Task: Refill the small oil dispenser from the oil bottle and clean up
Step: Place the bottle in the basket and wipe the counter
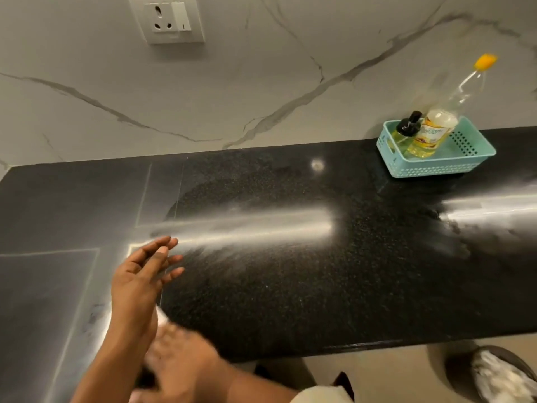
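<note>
Oil dispenser (405, 132): small, clear, black pump top, yellow liquid inside. In the head view it stands in the left end of a teal perforated basket (436, 170). The oil bottle (433, 132), clear with a yellow cap and a printed label, stands in the same basket just beside the dispenser on its right; oil fills only its lower part. The basket sits at the right rear of the black speckled bench (319, 286), close to the marble-patterned wall (261, 82).

Left hand (136, 289): raised over the front left part of the bench, well apart from the basket. Its fingers (162, 245) are extended and loosely spread, grasping nothing.

Right hand (180, 356): below the left hand, against the left wrist, heavily motion-blurred. The state of its fingers cannot be told. A small white patch shows between the two hands; it is too blurred to identify.

A white wall socket (170, 20) is mounted at upper left. On the floor at lower right, a dark bin (459, 370) contains crumpled white material (499, 379).
</note>
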{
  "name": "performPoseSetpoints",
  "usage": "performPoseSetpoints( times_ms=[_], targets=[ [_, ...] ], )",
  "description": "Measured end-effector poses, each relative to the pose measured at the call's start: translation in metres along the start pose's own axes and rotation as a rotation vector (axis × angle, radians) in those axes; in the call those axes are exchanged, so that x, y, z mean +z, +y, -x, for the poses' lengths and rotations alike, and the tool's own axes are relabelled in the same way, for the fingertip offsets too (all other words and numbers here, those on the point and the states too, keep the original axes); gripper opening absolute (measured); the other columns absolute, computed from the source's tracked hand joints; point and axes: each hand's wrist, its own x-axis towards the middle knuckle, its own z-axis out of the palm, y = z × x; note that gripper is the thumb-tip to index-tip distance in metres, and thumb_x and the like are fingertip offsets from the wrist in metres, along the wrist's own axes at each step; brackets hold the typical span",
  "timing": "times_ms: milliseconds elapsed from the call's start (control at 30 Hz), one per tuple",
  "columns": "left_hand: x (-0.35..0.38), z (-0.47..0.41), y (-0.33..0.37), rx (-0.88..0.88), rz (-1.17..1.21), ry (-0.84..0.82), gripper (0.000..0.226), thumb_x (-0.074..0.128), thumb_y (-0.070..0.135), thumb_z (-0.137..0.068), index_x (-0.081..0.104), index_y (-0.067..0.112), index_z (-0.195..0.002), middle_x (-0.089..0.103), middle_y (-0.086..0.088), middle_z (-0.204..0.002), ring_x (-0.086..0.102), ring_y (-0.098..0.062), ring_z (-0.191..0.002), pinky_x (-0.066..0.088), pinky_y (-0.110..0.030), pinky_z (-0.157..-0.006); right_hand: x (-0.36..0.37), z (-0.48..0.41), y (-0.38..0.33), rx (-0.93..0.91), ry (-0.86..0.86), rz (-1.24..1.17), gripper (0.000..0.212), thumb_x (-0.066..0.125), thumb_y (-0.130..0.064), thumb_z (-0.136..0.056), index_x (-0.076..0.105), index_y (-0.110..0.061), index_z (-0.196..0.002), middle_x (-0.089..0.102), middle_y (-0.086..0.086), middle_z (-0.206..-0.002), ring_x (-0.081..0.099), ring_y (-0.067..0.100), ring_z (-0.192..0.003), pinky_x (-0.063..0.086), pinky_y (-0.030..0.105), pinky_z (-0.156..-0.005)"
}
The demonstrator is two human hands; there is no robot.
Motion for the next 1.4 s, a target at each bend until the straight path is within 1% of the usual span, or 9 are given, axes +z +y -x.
performPoseSetpoints(
  times_ms=[167, 300, 533, 633, 867, 967, 1067, 1167, 1400],
  targets=[
    [0.027, -0.003, -0.007, -0.041, -0.009, -0.048, 0.028, 0.059, 0.008, -0.108, 0.069, 0.003, -0.134, 0.075, -0.016, -0.133, 0.074, -0.029, -0.105, 0.067, -0.029, -0.077, -0.074, 0.091, 0.155, 0.427, 0.256, -0.16, 0.088, 0.031, -0.074, -0.102, 0.021, -0.015, -0.167, 0.02, 0.007, -0.175, 0.015, 0.024, -0.163, 0.002, 0.033, -0.129],
    [0.045, -0.005, -0.007, -0.043, -0.025, -0.1, 0.029, 0.058, 0.01, -0.109, 0.069, 0.004, -0.135, 0.075, -0.014, -0.133, 0.072, -0.038, -0.119, 0.066, -0.034, -0.085, -0.086, 0.253, 0.293, 1.039, 0.369, -0.07, 0.099, 0.007, -0.077, -0.098, 0.024, -0.006, -0.166, 0.025, 0.017, -0.173, 0.023, 0.031, -0.161, 0.018, 0.047, -0.132],
    [0.052, -0.008, -0.015, -0.044, -0.03, -0.116, 0.031, 0.059, 0.009, -0.109, 0.068, 0.001, -0.137, 0.075, -0.015, -0.133, 0.072, -0.041, -0.121, 0.066, -0.035, -0.085, -0.076, 0.346, 0.337, 1.449, 0.429, -0.318, 0.145, -0.018, -0.101, -0.067, 0.006, 0.002, -0.166, 0.005, 0.025, -0.175, 0.006, 0.036, -0.163, 0.004, 0.051, -0.133],
    [0.057, -0.003, -0.022, -0.062, -0.034, -0.146, 0.03, 0.059, 0.009, -0.108, 0.069, 0.002, -0.136, 0.077, -0.013, -0.13, 0.073, -0.039, -0.119, 0.066, -0.034, -0.085, -0.071, 0.263, 0.281, 1.202, 0.372, -0.158, 0.128, -0.009, -0.091, -0.085, 0.023, 0.006, -0.162, 0.026, 0.03, -0.169, 0.023, 0.041, -0.159, 0.018, 0.056, -0.13],
    [0.092, 0.006, -0.029, -0.074, -0.039, -0.215, 0.023, 0.059, 0.009, -0.108, 0.074, 0.012, -0.125, 0.08, -0.007, -0.125, 0.077, -0.027, -0.106, 0.066, -0.026, -0.076, -0.013, 0.093, 0.058, 0.27, 0.13, -0.135, 0.08, 0.03, -0.06, -0.109, 0.01, -0.01, -0.168, 0.009, 0.012, -0.177, -0.004, 0.023, -0.164, 0.004, 0.04, -0.132],
    [0.106, 0.007, -0.025, -0.072, -0.053, -0.236, 0.022, 0.059, 0.011, -0.108, 0.075, 0.014, -0.124, 0.081, -0.004, -0.123, 0.077, -0.028, -0.109, 0.066, -0.036, -0.084, 0.014, 0.081, 0.049, 0.112, 0.012, 0.026, 0.057, 0.011, -0.028, -0.111, 0.023, -0.015, -0.166, 0.025, 0.003, -0.173, 0.019, 0.02, -0.162, 0.025, 0.036, -0.13],
    [0.117, 0.006, -0.02, -0.064, -0.041, -0.244, 0.026, 0.058, 0.011, -0.109, 0.072, 0.008, -0.131, 0.08, -0.005, -0.124, 0.077, -0.028, -0.111, 0.067, -0.037, -0.087, 0.006, 0.144, 0.088, 0.076, 0.106, 0.157, 0.059, 0.018, -0.034, -0.114, 0.009, -0.015, -0.169, 0.013, 0.003, -0.177, 0.014, 0.017, -0.163, 0.003, 0.038, -0.133],
    [0.123, 0.001, -0.024, -0.068, -0.07, -0.24, 0.028, 0.057, 0.013, -0.11, 0.071, 0.008, -0.133, 0.08, -0.004, -0.126, 0.076, -0.031, -0.116, 0.063, -0.048, -0.096, -0.03, 0.227, 0.157, 0.42, 0.188, -0.204, 0.089, 0.04, -0.077, -0.099, 0.005, -0.034, -0.169, 0.0, -0.011, -0.177, -0.003, 0.009, -0.162, 0.001, 0.035, -0.133],
    [0.121, -0.004, -0.031, -0.083, -0.073, -0.231, 0.028, 0.056, 0.013, -0.11, 0.071, 0.01, -0.133, 0.08, -0.005, -0.125, 0.076, -0.03, -0.115, 0.066, -0.041, -0.087, -0.081, 0.406, 0.353, 1.342, 0.38, -0.217, 0.117, 0.005, -0.091, -0.085, 0.005, -0.009, -0.169, 0.003, 0.014, -0.177, 0.003, 0.027, -0.164, 0.007, 0.048, -0.133]
  ],
)
